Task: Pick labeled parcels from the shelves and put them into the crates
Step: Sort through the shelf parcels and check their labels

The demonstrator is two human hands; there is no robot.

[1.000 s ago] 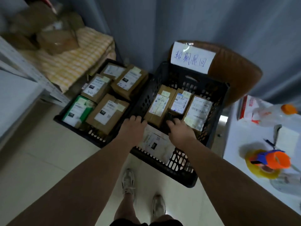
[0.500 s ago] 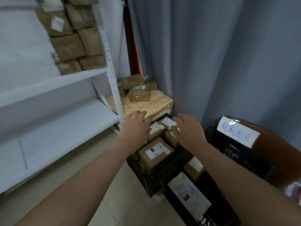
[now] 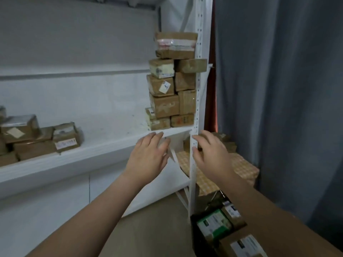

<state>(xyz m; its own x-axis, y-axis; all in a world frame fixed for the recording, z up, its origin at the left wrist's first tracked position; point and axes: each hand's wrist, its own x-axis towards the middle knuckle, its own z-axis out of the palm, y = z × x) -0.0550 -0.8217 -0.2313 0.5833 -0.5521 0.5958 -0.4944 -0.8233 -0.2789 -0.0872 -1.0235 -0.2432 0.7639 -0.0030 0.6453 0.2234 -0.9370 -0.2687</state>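
both hands, left hand [image 3: 148, 156] and right hand [image 3: 209, 156], reach up empty, fingers relaxed.
stacked parcels [image 3: 172, 89] wait on the shelf [image 3: 111, 143] above; next, likely grip one for the crate [image 3: 196, 236].

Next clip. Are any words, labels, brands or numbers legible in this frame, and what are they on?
No text is legible in this frame.
White sticker on the stacked shelf parcel: blurred.
Label strip on the left shelf parcel: print too small.
White label on the green parcel in the crate: blurred.
Printed label on the brown crate parcel: blurred.
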